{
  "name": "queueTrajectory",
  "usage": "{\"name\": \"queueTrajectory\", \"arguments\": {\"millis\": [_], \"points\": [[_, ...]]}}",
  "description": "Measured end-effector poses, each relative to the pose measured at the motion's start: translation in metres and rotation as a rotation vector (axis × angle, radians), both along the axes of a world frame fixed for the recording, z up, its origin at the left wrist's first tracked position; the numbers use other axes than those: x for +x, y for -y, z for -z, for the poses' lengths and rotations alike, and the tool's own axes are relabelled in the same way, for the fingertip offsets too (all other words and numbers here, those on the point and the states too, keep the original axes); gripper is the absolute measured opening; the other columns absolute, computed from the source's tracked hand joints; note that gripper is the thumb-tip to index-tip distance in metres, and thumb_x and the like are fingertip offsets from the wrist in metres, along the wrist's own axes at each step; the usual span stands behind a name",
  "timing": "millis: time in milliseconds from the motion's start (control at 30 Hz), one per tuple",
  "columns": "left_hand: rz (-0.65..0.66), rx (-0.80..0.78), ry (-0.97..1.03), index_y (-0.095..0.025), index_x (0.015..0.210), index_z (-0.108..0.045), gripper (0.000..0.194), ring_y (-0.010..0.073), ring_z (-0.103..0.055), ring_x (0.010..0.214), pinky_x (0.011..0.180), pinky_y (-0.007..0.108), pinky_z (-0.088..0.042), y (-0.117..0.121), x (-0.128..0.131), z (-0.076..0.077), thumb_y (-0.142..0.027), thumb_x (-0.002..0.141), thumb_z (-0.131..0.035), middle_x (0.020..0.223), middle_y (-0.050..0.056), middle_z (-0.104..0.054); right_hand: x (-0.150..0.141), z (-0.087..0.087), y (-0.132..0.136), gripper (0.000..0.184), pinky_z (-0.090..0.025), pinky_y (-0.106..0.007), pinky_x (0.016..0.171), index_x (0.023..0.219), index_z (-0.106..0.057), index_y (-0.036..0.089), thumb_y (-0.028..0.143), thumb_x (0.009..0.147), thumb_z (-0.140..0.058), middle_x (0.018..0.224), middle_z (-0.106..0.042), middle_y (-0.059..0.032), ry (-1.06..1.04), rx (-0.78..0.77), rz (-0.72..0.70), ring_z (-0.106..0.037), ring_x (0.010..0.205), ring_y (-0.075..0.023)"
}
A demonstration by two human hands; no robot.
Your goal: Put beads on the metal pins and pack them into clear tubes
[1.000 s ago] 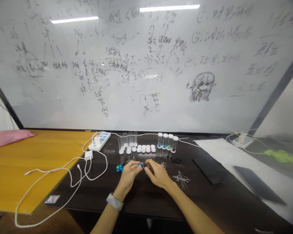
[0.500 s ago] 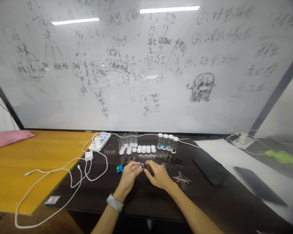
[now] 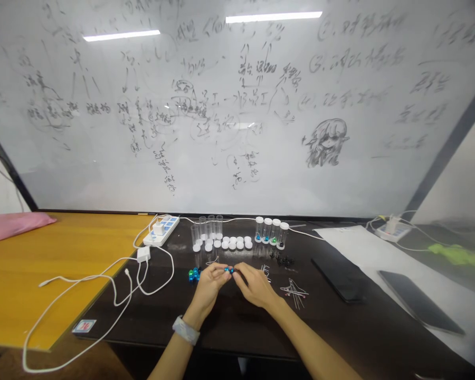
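My left hand [image 3: 210,285] is closed in a pinch on small shiny blue balls [image 3: 229,270] held just above the table. From the other side my right hand [image 3: 256,285] meets them, its thumb and forefinger closed at their right end. Whether a thin part joins the balls is hidden by the fingertips. Beside my left hand lies a cluster of shiny blue and green balls [image 3: 194,274]. Thin bent wire pieces [image 3: 265,272] lie just past my right hand. Farther right is a loose pile of metal pins [image 3: 295,293].
Clear tubes [image 3: 211,228] stand behind a row of white caps [image 3: 233,244]. Several capped tubes [image 3: 267,230] hold coloured balls. Small black pieces [image 3: 285,260], a black phone [image 3: 338,279], a power strip [image 3: 162,230] and white cables [image 3: 122,311] lie around.
My hands stay together at the blue balls, with only a slight shift of the fingers. The whole view has moved very slightly.
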State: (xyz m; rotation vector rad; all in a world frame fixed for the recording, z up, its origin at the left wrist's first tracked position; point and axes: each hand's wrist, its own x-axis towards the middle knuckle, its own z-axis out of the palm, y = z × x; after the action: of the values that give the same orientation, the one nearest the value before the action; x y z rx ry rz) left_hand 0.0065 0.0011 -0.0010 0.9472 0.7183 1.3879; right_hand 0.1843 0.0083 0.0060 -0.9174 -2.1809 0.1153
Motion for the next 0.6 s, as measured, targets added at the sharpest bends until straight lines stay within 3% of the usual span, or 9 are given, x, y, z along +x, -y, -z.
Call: {"name": "queueTrajectory", "arguments": {"millis": [233, 333, 433, 600], "points": [[0.002, -0.003, -0.004, -0.014, 0.088, -0.069, 0.034, 0.0166, -0.071, 0.085, 0.084, 0.027, -0.052, 0.0009, -0.0002, -0.0012, -0.023, 0.063, -0.09, 0.088, 0.008, -0.077, 0.0014, -0.0013, 0.001, 0.012, -0.045, -0.028, 0.068, 0.107, -0.052, 0.022, 0.029, 0.098, -0.048, 0.088, -0.063, -0.0031, -0.021, -0.016, 0.007, -0.06, 0.075, -0.0183], [0.002, -0.004, -0.006, -0.014, 0.088, -0.069, 0.033, 0.0163, -0.071, 0.084, 0.083, 0.027, -0.052, 0.0017, 0.0001, -0.0025, -0.024, 0.063, -0.09, 0.088, 0.008, -0.077, 0.0004, -0.0006, 0.0006, 0.011, -0.044, -0.028, 0.068, 0.099, -0.053, 0.022, 0.027, 0.1, -0.044, 0.085, -0.062, -0.0032, 0.008, 0.011, 0.012, -0.06, 0.076, -0.0185], [0.0, -0.008, -0.006, -0.014, 0.087, -0.069, 0.033, 0.0168, -0.07, 0.087, 0.086, 0.028, -0.052, 0.002, 0.0002, -0.0029, -0.024, 0.063, -0.09, 0.09, 0.009, -0.077, 0.0002, -0.0001, -0.0004, 0.022, -0.044, -0.028, 0.068, 0.088, -0.053, 0.022, 0.027, 0.103, -0.038, 0.082, -0.062, -0.0032, 0.034, 0.016, 0.009, -0.061, 0.076, -0.0186], [-0.003, -0.011, -0.009, -0.015, 0.087, -0.069, 0.033, 0.0167, -0.071, 0.084, 0.083, 0.027, -0.052, 0.0019, 0.0, -0.003, -0.024, 0.062, -0.09, 0.088, 0.008, -0.077, 0.0011, -0.0018, 0.0018, 0.011, -0.045, -0.027, 0.068, 0.106, -0.052, 0.022, 0.027, 0.1, -0.045, 0.084, -0.064, -0.002, -0.051, -0.023, 0.008, -0.062, 0.074, -0.0176]]}}
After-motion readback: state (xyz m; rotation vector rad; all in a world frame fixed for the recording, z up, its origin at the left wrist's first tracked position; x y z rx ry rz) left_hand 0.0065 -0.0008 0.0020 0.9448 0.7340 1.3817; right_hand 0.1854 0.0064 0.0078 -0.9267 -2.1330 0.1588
